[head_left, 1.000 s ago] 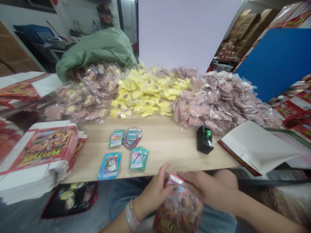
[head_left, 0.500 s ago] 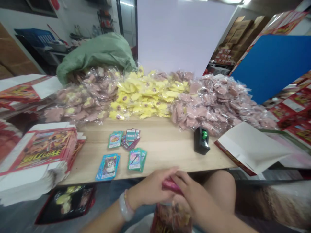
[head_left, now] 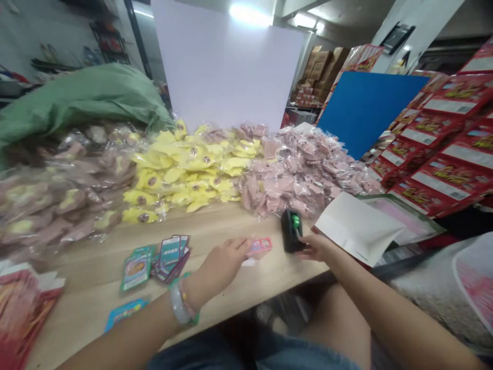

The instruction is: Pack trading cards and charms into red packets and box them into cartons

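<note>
My left hand (head_left: 221, 264) rests on the wooden table (head_left: 227, 298), its fingers pinched on a small pink and red packet (head_left: 259, 247) that lies flat on the wood. My right hand (head_left: 314, 246) reaches to the black tape dispenser with a green roll (head_left: 290, 232) and touches its near side; its fingers are curled and partly blurred. A white bracelet sits on my left wrist.
Piles of wrapped pink (head_left: 308, 169), yellow (head_left: 188, 164) and mixed (head_left: 57, 195) toys line the table's back. Stacks of cards (head_left: 169, 252) lie at the left, a folded white carton (head_left: 358, 226) at the right, red boxes (head_left: 442, 154) far right, a green sack (head_left: 80, 97) behind.
Both hands have left my lap and the red bag they held there. The left hand has gone onto the table with a small packet, the right to the tape dispenser. The view has swung right.
</note>
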The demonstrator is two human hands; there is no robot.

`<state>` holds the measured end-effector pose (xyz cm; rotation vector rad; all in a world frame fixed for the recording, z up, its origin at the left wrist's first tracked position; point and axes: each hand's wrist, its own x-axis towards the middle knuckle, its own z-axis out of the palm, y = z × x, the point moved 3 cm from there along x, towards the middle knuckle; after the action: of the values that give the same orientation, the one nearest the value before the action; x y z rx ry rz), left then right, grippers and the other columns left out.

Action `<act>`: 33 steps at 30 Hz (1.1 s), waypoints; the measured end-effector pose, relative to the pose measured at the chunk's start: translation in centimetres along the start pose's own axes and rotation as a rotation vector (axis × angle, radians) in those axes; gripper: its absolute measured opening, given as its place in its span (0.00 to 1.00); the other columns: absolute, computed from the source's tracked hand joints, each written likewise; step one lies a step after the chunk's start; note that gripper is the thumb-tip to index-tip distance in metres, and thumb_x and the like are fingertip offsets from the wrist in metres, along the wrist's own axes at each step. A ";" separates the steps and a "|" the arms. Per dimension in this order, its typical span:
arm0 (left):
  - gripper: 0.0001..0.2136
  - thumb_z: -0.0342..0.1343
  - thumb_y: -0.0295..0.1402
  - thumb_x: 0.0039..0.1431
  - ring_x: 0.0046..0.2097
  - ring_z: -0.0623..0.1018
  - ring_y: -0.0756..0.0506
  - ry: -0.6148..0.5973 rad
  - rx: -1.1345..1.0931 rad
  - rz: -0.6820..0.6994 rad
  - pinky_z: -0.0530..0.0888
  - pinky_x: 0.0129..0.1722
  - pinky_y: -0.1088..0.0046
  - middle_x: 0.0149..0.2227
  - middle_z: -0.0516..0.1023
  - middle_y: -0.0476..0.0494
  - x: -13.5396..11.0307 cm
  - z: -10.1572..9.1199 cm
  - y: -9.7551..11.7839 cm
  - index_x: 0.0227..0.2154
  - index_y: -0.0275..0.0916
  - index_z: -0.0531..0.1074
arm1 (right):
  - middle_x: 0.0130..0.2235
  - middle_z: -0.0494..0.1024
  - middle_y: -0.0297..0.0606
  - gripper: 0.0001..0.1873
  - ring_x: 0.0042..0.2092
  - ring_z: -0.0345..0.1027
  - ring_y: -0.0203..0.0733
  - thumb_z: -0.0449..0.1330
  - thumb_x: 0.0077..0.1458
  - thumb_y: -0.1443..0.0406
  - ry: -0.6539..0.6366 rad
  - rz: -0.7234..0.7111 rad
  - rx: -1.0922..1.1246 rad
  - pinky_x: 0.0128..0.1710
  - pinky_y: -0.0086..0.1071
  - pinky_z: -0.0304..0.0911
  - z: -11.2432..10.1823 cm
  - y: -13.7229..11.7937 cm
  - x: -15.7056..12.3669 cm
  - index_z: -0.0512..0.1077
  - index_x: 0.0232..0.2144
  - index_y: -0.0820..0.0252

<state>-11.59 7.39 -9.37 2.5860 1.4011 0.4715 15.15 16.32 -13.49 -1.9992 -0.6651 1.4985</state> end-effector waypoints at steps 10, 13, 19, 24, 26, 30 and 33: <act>0.18 0.41 0.31 0.63 0.49 0.71 0.43 -0.051 -0.081 -0.060 0.70 0.47 0.66 0.51 0.69 0.39 1.0 -0.7 -1.0 0.55 0.40 0.58 | 0.21 0.68 0.34 0.12 0.28 0.63 0.39 0.60 0.43 0.59 0.109 -0.345 0.066 0.27 0.30 0.59 1.2 7.1 -4.5 0.66 0.17 0.60; 0.17 0.42 0.31 0.62 0.49 0.71 0.42 -0.062 -0.092 -0.085 0.70 0.47 0.65 0.50 0.70 0.39 1.0 -0.9 -0.4 0.54 0.39 0.58 | 0.21 0.66 0.31 0.15 0.27 0.60 0.36 0.61 0.40 0.55 -0.068 -0.477 0.108 0.29 0.29 0.58 5.8 6.3 -8.0 0.65 0.17 0.60; 0.17 0.44 0.29 0.60 0.47 0.72 0.42 -0.107 -0.160 -0.111 0.70 0.45 0.67 0.48 0.70 0.37 0.5 -1.9 1.1 0.52 0.38 0.59 | 0.16 0.56 0.26 0.23 0.19 0.49 0.31 0.53 0.45 0.45 -0.130 -0.527 0.190 0.19 0.28 0.48 13.0 6.3 -9.1 0.60 0.19 0.58; 0.17 0.48 0.29 0.57 0.48 0.72 0.42 -0.063 -0.179 -0.108 0.69 0.45 0.69 0.48 0.71 0.39 0.0 -2.8 0.2 0.51 0.40 0.60 | 0.22 0.68 0.36 0.25 0.27 0.61 0.43 0.62 0.32 0.45 0.098 -0.713 -0.146 0.29 0.37 0.58 7.1 7.4 -6.6 0.68 0.23 0.61; 0.20 0.49 0.29 0.56 0.47 0.73 0.41 -0.045 -0.206 -0.099 0.69 0.44 0.68 0.48 0.71 0.39 -0.1 -2.7 -0.3 0.53 0.41 0.58 | 0.36 0.72 0.45 0.28 0.39 0.64 0.50 0.60 0.39 0.48 0.224 -1.039 -0.316 0.40 0.41 0.59 5.6 5.1 -8.3 0.70 0.37 0.62; 0.31 0.53 0.30 0.53 0.45 0.74 0.39 -0.031 -0.257 -0.122 0.70 0.41 0.65 0.46 0.72 0.34 0.0 -2.1 -0.5 0.58 0.37 0.48 | 0.39 0.75 0.44 0.15 0.43 0.66 0.46 0.49 0.56 0.59 0.220 -1.470 -1.032 0.42 0.36 0.57 9.8 0.0 -11.8 0.72 0.38 0.58; 0.33 0.55 0.28 0.51 0.46 0.74 0.41 0.005 -0.278 -0.197 0.71 0.41 0.68 0.47 0.72 0.35 0.2 -1.6 -0.4 0.58 0.35 0.46 | 0.28 0.77 0.44 0.20 0.31 0.69 0.43 0.44 0.58 0.63 0.160 -1.415 -1.206 0.30 0.32 0.57 12.3 -1.8 -10.9 0.74 0.28 0.61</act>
<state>-12.37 7.76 -8.00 2.2060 1.4568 0.5951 0.40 11.89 -7.54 -1.3703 -2.5244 -0.0436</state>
